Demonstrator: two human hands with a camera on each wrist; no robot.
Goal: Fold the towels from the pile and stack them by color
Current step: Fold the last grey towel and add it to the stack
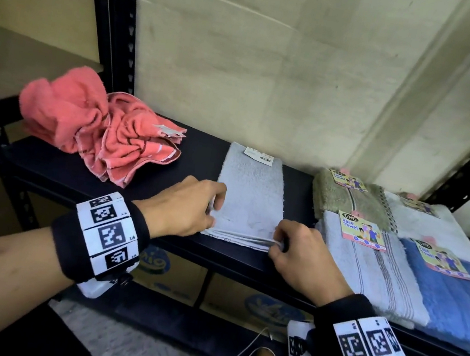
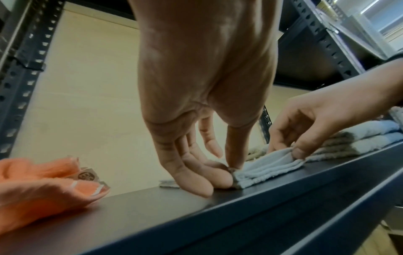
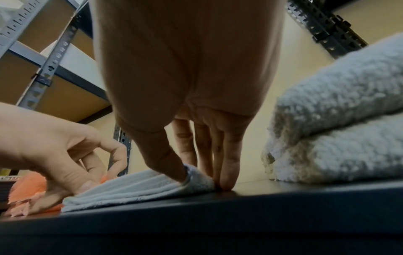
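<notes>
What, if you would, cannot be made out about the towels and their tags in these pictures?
- Grey towel: tag print too small, head view.
- Pink towel pile: count lost in crumples; cut off in the left wrist view.
- Blue towel: right edge cut off, head view.
- Left hand, right hand cover its near corners.

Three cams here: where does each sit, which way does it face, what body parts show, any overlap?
Head: worn on the head, looks down at the shelf; both forearms, left hand, right hand.
Left wrist: under the left wrist, looks along its fingers.
Right wrist: under the right wrist, looks along its fingers.
Shared: all see both hands pinching the grey towel and the pink pile.
</notes>
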